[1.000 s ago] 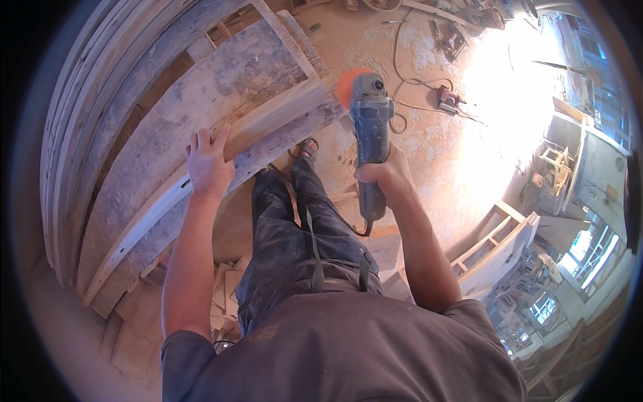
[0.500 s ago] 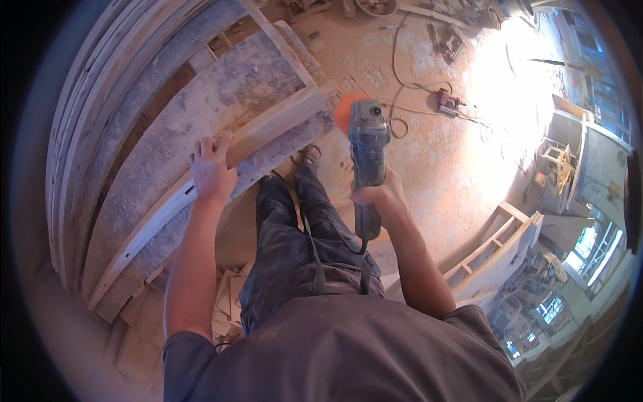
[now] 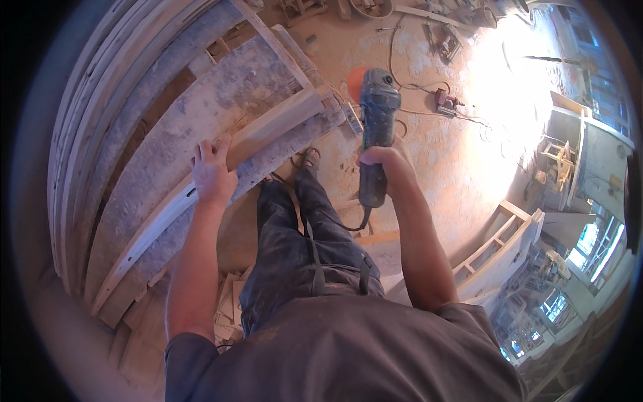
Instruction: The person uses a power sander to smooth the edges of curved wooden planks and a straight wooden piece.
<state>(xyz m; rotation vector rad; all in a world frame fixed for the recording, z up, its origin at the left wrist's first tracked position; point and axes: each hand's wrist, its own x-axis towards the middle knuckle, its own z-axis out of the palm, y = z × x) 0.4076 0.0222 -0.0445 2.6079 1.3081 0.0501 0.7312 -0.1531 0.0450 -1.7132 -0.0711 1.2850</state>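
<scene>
My right hand (image 3: 388, 161) is wrapped around the body of a dark angle grinder (image 3: 380, 110) with an orange disc (image 3: 358, 84) at its head. The tool is held up over the floor, apart from the wood, and its cord hangs from the rear end. On the left, my left hand (image 3: 214, 171) grips a long curved wooden rail (image 3: 268, 134), fingers over its top. The rail lies along the near side of a workbench (image 3: 201, 100) whose top is stained and dusty.
Several curved wooden pieces (image 3: 70, 161) are stacked along the far left. Cords run across the dusty floor (image 3: 362, 40) to a small red power tool (image 3: 447, 102). A slatted wooden frame (image 3: 492, 241) stands at the right. Wood offcuts (image 3: 231, 298) lie beside my legs.
My right hand has carried the angle grinder farther away and slightly right, away from the end of the wooden rail. My left hand keeps its place on the rail.
</scene>
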